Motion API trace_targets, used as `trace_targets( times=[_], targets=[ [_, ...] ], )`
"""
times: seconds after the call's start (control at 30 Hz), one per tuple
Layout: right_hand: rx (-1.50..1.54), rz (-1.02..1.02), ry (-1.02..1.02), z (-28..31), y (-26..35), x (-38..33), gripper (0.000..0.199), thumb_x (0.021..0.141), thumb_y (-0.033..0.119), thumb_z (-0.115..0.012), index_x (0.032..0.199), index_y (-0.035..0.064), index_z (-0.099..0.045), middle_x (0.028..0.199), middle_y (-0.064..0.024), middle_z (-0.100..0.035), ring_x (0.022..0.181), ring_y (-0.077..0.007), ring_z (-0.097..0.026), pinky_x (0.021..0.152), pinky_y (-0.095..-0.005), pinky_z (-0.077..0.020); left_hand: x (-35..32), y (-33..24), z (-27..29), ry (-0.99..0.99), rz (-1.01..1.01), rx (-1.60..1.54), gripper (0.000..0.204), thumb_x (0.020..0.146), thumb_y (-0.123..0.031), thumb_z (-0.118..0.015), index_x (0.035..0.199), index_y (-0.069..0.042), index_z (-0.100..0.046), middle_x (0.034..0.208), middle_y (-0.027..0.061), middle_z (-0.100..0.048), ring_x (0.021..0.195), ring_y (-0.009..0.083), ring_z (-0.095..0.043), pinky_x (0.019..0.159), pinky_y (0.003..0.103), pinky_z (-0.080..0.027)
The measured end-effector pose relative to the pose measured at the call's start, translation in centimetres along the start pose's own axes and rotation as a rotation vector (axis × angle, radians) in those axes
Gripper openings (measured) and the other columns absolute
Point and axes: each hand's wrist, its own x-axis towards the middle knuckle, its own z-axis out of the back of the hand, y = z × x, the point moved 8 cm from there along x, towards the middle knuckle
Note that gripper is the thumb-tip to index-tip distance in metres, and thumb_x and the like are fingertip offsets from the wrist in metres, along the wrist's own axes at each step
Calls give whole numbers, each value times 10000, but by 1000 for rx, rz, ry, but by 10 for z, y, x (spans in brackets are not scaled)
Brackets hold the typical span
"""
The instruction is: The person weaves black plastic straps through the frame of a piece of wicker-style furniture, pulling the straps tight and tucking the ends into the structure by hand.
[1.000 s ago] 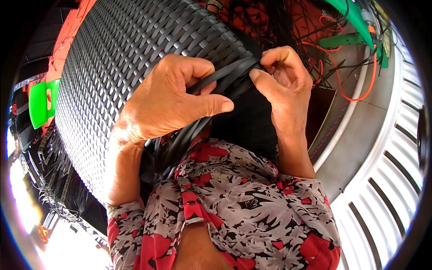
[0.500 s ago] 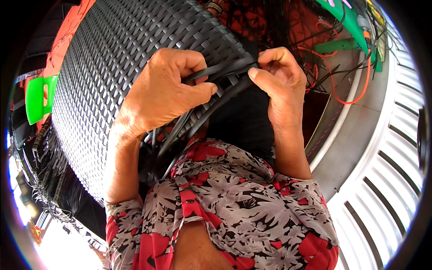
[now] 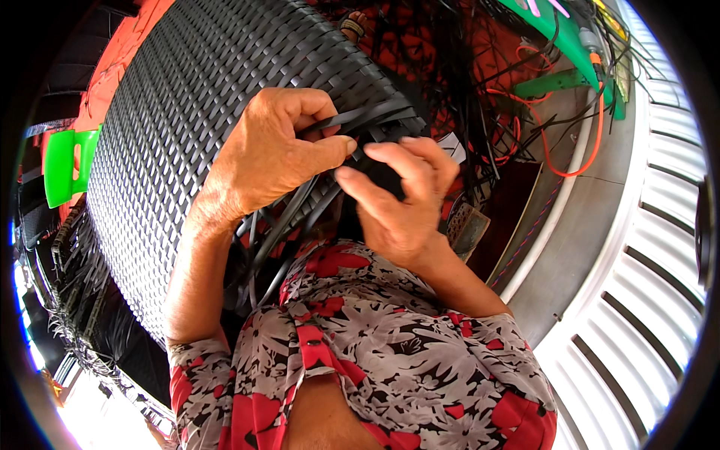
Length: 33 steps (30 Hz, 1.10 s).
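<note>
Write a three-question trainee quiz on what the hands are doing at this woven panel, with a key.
1. True or false: the left hand pinches black strips at the edge of the black woven panel.
2. Which hand has its fingers spread, gripping nothing clearly? A) left B) right
3. What hangs below the left hand?

Key
1. True.
2. B: the right hand sits beside the strips, fingers loosely spread.
3. Loose strip ends, trailing toward the flowered shirt.
</note>
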Motion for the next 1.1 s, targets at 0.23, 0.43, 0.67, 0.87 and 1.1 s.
trace_targets(
  times=[0.23, 0.43, 0.67, 0.87, 1.1],
  targets=[
    [142, -25, 11, -5, 1, -3, 215, 686, 11, -696, 890, 71, -668, 1120, -103, -558, 1097, -336, -447, 892, -394, -381, -34, -35, 8, -388, -300, 387, 389, 706, -36, -720, 1071, -8, -588, 740, 37, -563, 616, 115, -519, 592, 244, -455],
    [165, 46, -23, 15, 7, -1, 181, 700, 73, -710, 870, 47, -652, 1047, -105, -597, 1012, -329, -526, 797, -370, -463, -62, -50, -17, -336, -520, 666, 738, 629, -5, -706, 1313, -44, -433, 1159, 155, -485, 1016, 309, -514, 849, 403, -405],
    [197, 45, -45, 16, 11, -2, 264, 645, 49, -731, 901, 47, -666, 1001, -89, -606, 982, -309, -539, 772, -350, -478, -75, -38, -27, -383, -516, 621, 598, 643, 23, -669, 1213, 25, -488, 1073, 154, -541, 1033, 330, -506, 878, 422, -393],
    [181, 69, 11, 12, 11, 0, 252, 648, 20, -732, 893, 40, -675, 992, -81, -602, 973, -298, -529, 746, -331, -483, -66, -34, -6, -382, -375, 80, 448, 750, 104, -566, 1189, 34, -509, 850, 123, -599, 744, 197, -602, 693, 316, -475],
    [192, 81, -25, 7, 5, -5, 264, 655, -26, -703, 907, 50, -685, 1003, -81, -600, 956, -286, -521, 674, -302, -495, -49, -50, -3, -137, -101, -621, 405, 782, 62, -644, 1174, 41, -542, 888, 87, -611, 658, 80, -571, 537, 167, -460]
  ],
)
